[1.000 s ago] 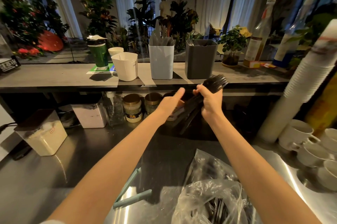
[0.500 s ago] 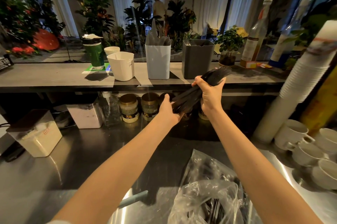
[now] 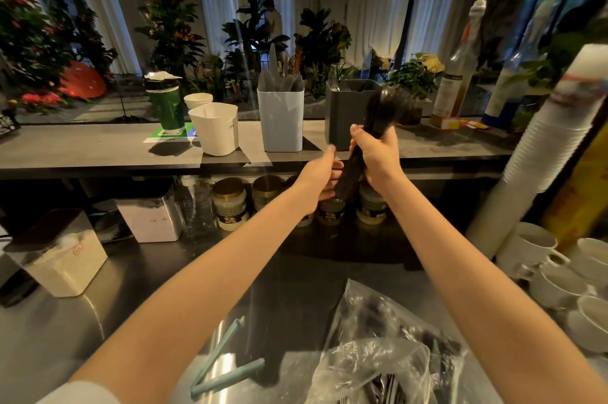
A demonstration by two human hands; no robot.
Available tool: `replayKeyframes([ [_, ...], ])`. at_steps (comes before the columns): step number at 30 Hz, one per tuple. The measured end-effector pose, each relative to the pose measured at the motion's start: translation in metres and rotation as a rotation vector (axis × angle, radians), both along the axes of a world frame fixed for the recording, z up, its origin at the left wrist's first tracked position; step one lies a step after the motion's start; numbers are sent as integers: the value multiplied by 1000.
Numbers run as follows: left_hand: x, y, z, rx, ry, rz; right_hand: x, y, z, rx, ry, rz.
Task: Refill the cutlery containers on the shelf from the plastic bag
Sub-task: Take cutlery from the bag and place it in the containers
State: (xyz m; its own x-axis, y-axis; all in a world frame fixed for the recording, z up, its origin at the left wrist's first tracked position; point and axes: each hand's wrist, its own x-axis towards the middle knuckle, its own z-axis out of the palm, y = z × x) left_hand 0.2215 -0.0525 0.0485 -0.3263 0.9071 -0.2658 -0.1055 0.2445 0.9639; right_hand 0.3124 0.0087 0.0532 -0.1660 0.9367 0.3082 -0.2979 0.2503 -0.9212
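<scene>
Beyond both hands: shelf. Toward the body, under the right forearm: plastic bag, cutlery left inside. Just past the right hand, the nearer one: dark grey container. Clenched in that hand, lower ends held by the curled left hand: black cutlery bundle, nearly upright, heads up, steeper than a moment ago.
</scene>
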Motion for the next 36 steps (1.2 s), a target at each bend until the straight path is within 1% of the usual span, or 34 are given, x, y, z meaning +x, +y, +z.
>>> replayKeyframes([
  [1, -3, 4, 6, 98, 95, -8, 2, 8, 1, 83, -119, -24],
  [3, -5, 11, 26, 279, 226, -76, 4, 20, 3, 219, -335, -46],
  [4, -4, 16, 36, 327, 301, -130, 5, 24, 4, 286, -445, -63],
  [5, -1, 23, 46, 347, 390, -173, 6, 26, 5, 388, -570, -124],
  [6, 1, 31, 55, 353, 494, -192, 6, 31, 6, 532, -653, -183],
  [7, 2, 40, 62, 335, 606, -187, 6, 35, 8, 623, -675, -212],
  [8, 2, 48, 68, 305, 706, -179, 5, 37, 14, 641, -640, -226],
  [9, 1, 56, 74, 278, 789, -176, 3, 40, 21, 596, -606, -187],
  [11, -6, 73, 84, 261, 885, -185, -2, 50, 33, 548, -667, -137],
  [13, -16, 93, 94, 292, 888, -205, 0, 66, 44, 461, -697, -98],
  [15, -19, 109, 106, 345, 855, -202, 3, 87, 57, 482, -730, -65],
  [17, -18, 122, 123, 422, 803, -158, 1, 104, 72, 499, -570, 43],
  [19, -18, 136, 145, 507, 784, -97, -4, 124, 91, 531, -438, 13],
  [23, -19, 164, 179, 615, 850, -48, -14, 161, 122, 591, -349, -33],
  [27, -31, 196, 184, 620, 892, -14, -30, 205, 129, 644, -361, -32],
  [31, -47, 228, 177, 627, 933, 27, -49, 239, 122, 678, -391, -27],
  [34, -60, 248, 164, 554, 951, 22, -59, 256, 109, 640, -447, 27],
  [36, -69, 261, 152, 474, 979, 32, -60, 263, 97, 593, -496, 110],
])
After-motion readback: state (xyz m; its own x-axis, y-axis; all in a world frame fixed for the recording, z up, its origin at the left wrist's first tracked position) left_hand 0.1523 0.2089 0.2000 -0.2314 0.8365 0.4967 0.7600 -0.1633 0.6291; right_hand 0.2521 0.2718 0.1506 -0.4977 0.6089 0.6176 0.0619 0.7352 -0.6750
